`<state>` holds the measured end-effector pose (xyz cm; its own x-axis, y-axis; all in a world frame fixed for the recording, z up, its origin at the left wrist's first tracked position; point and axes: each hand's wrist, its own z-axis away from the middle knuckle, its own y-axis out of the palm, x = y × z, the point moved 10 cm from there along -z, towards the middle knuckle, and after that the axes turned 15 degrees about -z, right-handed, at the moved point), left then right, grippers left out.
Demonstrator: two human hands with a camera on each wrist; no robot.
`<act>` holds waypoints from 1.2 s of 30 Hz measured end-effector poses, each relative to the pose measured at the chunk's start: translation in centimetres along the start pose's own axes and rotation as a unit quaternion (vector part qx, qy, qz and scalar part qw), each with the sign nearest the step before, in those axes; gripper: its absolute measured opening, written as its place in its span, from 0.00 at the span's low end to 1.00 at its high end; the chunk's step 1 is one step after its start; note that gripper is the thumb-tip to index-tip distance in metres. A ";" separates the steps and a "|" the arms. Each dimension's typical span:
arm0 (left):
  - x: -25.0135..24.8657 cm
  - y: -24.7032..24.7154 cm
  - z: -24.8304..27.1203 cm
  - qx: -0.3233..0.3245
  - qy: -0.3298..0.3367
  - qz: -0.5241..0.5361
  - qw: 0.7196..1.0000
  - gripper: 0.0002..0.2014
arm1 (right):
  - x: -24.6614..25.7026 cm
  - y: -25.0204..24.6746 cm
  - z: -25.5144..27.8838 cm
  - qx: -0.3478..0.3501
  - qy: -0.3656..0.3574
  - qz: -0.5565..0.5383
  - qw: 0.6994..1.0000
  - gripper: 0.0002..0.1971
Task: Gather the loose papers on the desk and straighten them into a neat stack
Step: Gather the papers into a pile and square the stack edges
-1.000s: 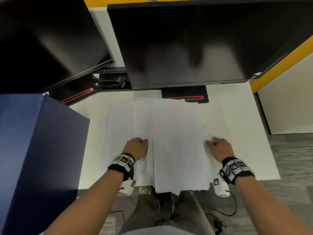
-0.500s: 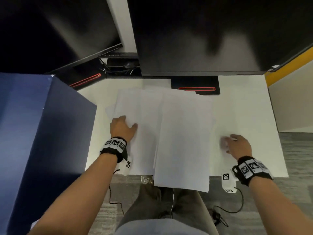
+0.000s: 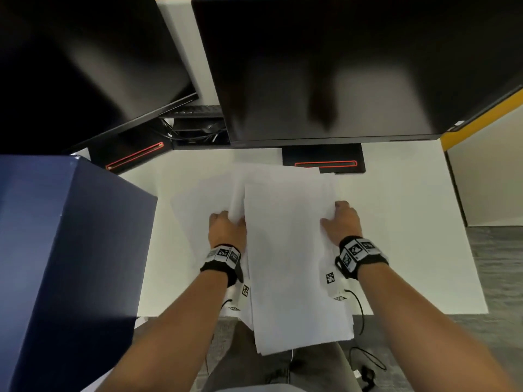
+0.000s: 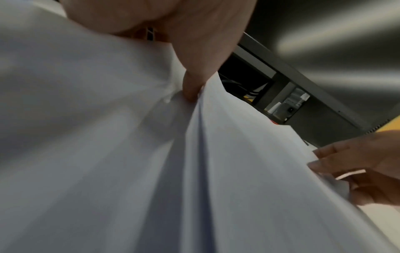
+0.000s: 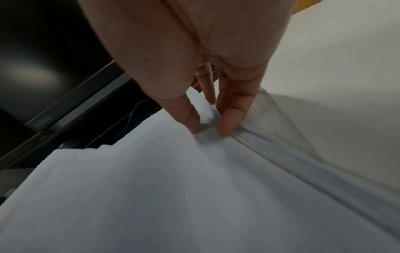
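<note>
Several white papers (image 3: 288, 250) lie in a rough pile mid-desk, their near ends hanging past the front edge. My left hand (image 3: 230, 219) is at the pile's left side, fingers curled into sheets that buckle upward (image 3: 237, 199). In the left wrist view one finger (image 4: 191, 93) digs into a raised paper fold (image 4: 201, 137). My right hand (image 3: 332, 216) holds the pile's right edge. In the right wrist view its thumb (image 5: 188, 116) and a fingertip (image 5: 230, 121) pinch bunched sheets (image 5: 194, 171). A loose sheet (image 3: 192, 210) still spreads left of the pile.
The white desk (image 3: 410, 236) carries two dark monitors (image 3: 339, 66) (image 3: 79, 58) on black bases with red lines (image 3: 325, 164). A tall dark blue box (image 3: 65, 264) stands at the left. Cables (image 3: 195, 131) lie behind. Grey floor (image 3: 495, 264) and my legs (image 3: 283, 372) are below.
Both hands have come inward from wider positions to the pile's two sides. The left sheets have slid right and now buckle against the pile.
</note>
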<state>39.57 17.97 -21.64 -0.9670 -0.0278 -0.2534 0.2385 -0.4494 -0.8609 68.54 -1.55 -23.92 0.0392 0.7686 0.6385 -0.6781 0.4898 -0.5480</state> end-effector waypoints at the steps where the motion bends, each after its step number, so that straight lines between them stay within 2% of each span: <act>1: 0.0 -0.3 0.1 -0.016 0.004 0.005 1.000 0.19 | -0.2 -0.6 0.0 -0.008 0.004 -0.014 1.000 0.30; 3: 1.0 -1.1 0.0 -0.024 0.014 -0.016 0.999 0.26 | -1.6 -3.0 0.2 -0.035 0.019 -0.042 0.998 0.29; 7: 5.3 -0.2 -0.5 0.090 0.027 -0.059 0.994 0.32 | -7.3 -7.9 2.2 -0.071 0.098 -0.041 0.992 0.35; 9: 6.1 1.3 0.6 0.146 0.053 -0.107 0.982 0.34 | -8.6 -7.1 4.0 -0.042 0.112 -0.053 0.991 0.34; 12: 5.0 3.4 3.4 0.191 0.063 -0.097 0.975 0.33 | -7.3 -2.8 6.4 0.031 0.071 -0.016 0.997 0.30; 14: 3.6 4.2 5.1 0.200 0.047 -0.036 0.978 0.36 | -5.7 -0.8 7.0 0.048 0.048 -0.005 0.998 0.31; 16: 2.3 4.4 6.2 0.186 0.039 0.026 0.981 0.36 | -4.8 -0.6 6.8 0.036 0.056 -0.048 0.997 0.29; 18: 1.5 3.9 6.3 0.158 0.042 0.080 0.983 0.33 | -4.7 -1.7 6.2 0.004 0.059 -0.097 0.994 0.24; 20: 1.5 3.1 6.2 0.165 0.050 0.094 0.980 0.31 | -5.3 -3.6 6.2 -0.021 0.060 -0.113 0.992 0.21; 23: 4.2 3.9 6.9 0.226 0.071 -0.048 0.970 0.30 | -7.6 -4.0 8.2 0.029 0.079 -0.010 0.996 0.27; 27: 5.4 6.3 10.4 0.297 0.147 -0.175 0.927 0.18 | -10.0 -0.3 12.4 0.134 0.115 0.127 0.976 0.32; 29: 5.2 7.9 11.9 0.315 0.170 -0.221 0.907 0.11 | -9.7 1.5 14.0 0.161 0.110 0.158 0.968 0.31; 32: 4.4 8.3 12.5 0.298 0.198 -0.281 0.890 0.12 | -8.6 1.6 14.2 0.190 0.093 0.215 0.953 0.32; 34: 3.8 6.1 10.3 0.254 0.166 -0.249 0.920 0.17 | -8.5 -0.7 12.4 0.162 0.114 0.218 0.956 0.39; 36: 2.9 3.2 6.8 0.196 0.105 -0.173 0.960 0.20 | -7.8 -3.9 8.8 0.083 0.106 0.194 0.972 0.41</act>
<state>36.91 10.34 -22.14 -0.9329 0.3456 -0.1011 -0.1851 -0.7011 -0.6886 64.45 -13.06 -22.01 -0.1044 0.9583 0.2659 -0.7811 0.0866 -0.6184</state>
